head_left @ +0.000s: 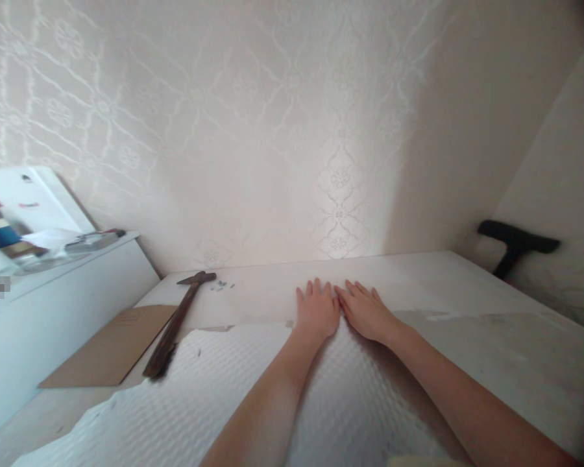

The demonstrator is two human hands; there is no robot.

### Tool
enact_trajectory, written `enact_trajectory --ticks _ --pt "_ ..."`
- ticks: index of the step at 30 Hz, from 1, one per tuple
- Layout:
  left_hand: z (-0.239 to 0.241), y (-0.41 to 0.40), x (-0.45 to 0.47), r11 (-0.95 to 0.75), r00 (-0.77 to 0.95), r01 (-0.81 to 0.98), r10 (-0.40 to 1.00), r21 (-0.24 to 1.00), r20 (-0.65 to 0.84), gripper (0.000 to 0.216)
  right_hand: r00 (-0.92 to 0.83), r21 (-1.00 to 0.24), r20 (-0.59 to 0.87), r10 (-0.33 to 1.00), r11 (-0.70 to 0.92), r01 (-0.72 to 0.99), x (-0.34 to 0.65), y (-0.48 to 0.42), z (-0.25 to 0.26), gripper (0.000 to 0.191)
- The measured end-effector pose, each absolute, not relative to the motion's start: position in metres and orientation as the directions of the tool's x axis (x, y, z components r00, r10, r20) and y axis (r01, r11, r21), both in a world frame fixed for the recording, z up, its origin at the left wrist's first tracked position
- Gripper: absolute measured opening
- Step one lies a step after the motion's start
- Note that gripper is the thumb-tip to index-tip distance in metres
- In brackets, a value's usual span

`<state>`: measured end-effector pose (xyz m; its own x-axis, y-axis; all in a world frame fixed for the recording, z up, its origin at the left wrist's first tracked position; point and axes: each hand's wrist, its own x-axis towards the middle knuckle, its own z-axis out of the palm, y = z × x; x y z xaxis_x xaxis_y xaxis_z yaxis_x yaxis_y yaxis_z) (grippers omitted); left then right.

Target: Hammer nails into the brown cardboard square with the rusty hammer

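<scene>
My left hand (317, 310) lies palm down with its fingers spread on the white tabletop (263, 292). Beside it, my right hand (368, 312) is also flat and open, its fingertips close to the left hand's. Under my wrists is the far edge of a white sheet with a dimpled texture (224, 383), which runs toward me between my forearms. A hammer (179, 324) with a worn wooden handle rests to the left, its handle end by the sheet. Several small grey pieces, perhaps nails (221, 285), lie near the hammer head. Neither hand grips anything.
A brown board (111, 347) lies left of the hammer. Along the left stands a white cabinet (68, 311) with blurred items on top. Patterned wallpaper (253, 162) covers the wall behind. A black T-shaped handle (516, 240) rises at the right edge.
</scene>
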<state>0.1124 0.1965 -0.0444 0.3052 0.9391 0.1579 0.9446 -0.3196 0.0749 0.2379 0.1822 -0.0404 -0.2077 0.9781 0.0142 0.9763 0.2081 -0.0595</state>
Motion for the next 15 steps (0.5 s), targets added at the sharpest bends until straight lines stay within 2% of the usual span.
enact_trajectory --ticks 15 --pt "-0.0409 0.1952 0.113 -0.314 0.302 0.946 0.945 0.083 0.127 0.051 -0.208 -0.055 0.029 0.978 0.209 0.976 0.2384 0.1829 -0.0426 0.053"
